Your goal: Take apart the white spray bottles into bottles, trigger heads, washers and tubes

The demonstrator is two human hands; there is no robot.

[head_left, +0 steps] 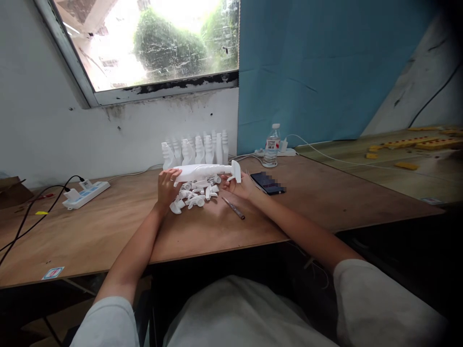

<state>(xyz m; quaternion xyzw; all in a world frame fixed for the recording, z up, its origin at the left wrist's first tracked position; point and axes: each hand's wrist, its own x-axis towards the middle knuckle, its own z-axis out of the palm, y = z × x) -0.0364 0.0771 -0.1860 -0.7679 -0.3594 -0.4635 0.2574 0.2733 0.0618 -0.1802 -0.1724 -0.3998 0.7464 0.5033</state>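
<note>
My left hand [168,185] is closed round the base end of a white plastic bottle [198,171], which lies sideways in the air above the table. On the bottle's neck, at the right end, sits a white spray head [236,171]. My right hand [238,185] is at that end with its fingers curled by the spray head, partly hidden behind it. Below the bottle lies a pile of loose white spray heads [197,195]. A dark pen-like tool [234,208] rests on the table just right of the pile.
Several white bottles [198,150] stand upright against the wall. A water bottle [272,147] and a dark phone [267,183] are to the right. On the left lies a power strip [87,195] with black cables. The wooden table's [217,241] front edge is close to my body.
</note>
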